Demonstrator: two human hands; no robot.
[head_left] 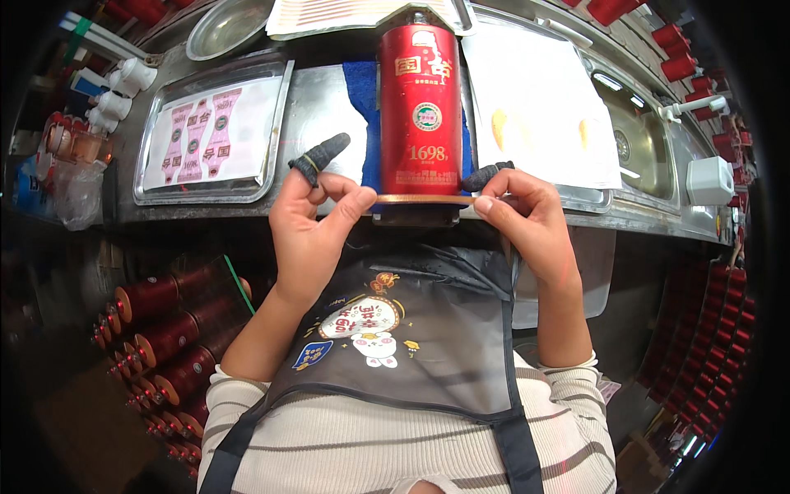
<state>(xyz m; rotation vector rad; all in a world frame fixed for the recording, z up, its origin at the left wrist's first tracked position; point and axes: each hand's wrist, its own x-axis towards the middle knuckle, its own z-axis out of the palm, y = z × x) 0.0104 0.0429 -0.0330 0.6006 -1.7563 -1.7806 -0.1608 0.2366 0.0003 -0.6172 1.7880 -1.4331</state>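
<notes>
A red bottle [420, 107] with gold print and a round green-and-white emblem lies lengthwise in front of me, on or above a blue cloth [362, 107]. Its gold-brown base rim [424, 198] faces me at the counter's front edge. At the rim's left end is my left hand [317, 214], thumb tip against it and other fingers curled; the forefinger, in a black finger cot [327, 154], points away from the bottle. My right hand [531, 214] pinches the rim's right end, its thumb below and another black finger cot [487, 175] beside the bottle.
Left of the bottle, a metal tray [280, 156] holds a sheet of pink printed labels [196, 136]. White paper [535, 107] with gold pieces covers a tray on the right, before a steel sink [634, 132]. A metal bowl [226, 29] stands behind. Several red bottles [169, 329] are stacked lower left.
</notes>
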